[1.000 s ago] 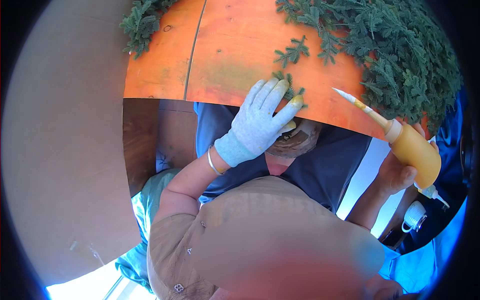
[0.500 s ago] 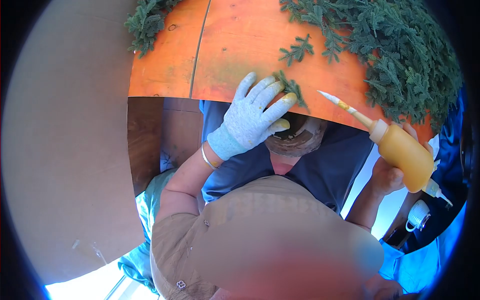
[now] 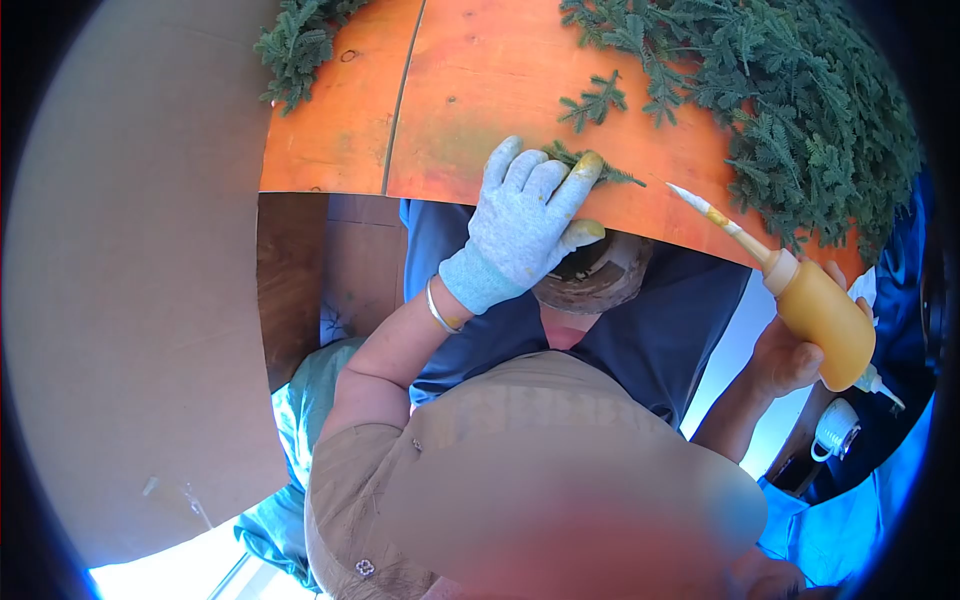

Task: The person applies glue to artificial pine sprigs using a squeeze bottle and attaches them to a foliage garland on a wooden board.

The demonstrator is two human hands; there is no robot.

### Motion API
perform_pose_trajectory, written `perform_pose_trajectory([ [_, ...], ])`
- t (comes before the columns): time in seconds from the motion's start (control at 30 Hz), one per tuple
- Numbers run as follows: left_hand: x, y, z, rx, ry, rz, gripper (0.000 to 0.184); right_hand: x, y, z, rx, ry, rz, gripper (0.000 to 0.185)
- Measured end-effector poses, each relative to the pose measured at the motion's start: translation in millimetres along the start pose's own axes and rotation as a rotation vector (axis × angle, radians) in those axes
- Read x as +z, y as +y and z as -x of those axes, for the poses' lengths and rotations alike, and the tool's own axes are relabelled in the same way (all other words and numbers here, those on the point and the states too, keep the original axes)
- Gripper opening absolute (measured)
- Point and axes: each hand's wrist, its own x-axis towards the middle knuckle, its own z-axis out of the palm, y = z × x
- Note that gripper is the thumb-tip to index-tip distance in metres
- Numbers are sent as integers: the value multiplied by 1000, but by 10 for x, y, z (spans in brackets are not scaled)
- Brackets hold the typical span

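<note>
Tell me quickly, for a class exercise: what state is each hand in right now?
Left hand: gloved and open, fingers over a green sprig.
Right hand: closed, holding a yellow bottle.

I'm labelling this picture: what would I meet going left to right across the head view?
Large tan panel, small evergreen clump at the top, gloved left hand, yellow nozzle bottle held by the right hand.

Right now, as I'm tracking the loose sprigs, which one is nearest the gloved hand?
The sprig at the gloved left hand, partly hidden by it; the other loose sprig lies farther up the orange board.
</note>
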Motion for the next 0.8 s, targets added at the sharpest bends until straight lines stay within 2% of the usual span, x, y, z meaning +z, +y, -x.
perform_pose_trajectory([
  [0.1,37,-46,15,47,35,4,51,-66,0,26,0,-7,14,90],
  [0.2,62,7,-4,71,261,-79,47,-121,20,26,-6,-7,28,90],
  [0.3,150,-130,-56,226,191,17,44,-144,49,45,3,13,28,89],
  [0.4,209,-140,-53,185,236,87,42,-204,85,58,26,-8,-40,84],
  [0.53,119,-41,-97,167,166,24,40,-260,109,20,18,-55,-46,82],
  [0.63,68,8,-101,218,139,11,40,-152,49,16,27,-5,13,91],
  [0.8,126,7,4,219,146,70,46,-111,14,27,18,-40,41,93],
])
